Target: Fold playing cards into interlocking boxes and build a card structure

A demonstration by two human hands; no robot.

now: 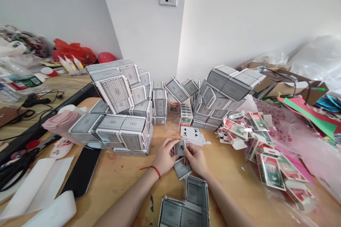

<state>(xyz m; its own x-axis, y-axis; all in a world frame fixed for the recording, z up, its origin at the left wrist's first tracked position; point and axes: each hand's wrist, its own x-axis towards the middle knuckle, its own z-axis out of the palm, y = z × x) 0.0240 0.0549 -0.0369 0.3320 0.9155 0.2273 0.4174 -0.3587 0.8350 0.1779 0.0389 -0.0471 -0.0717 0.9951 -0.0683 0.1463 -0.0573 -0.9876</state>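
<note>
1. The wooden counter held walls of stacked card boxes.
2. Our left hand and right hand were both pinching a grey card packet, held just above the counter.
3. We judged it light, slippery and easily bent, best taken by its edges.
4. White playing cards lay just beyond it.
</note>
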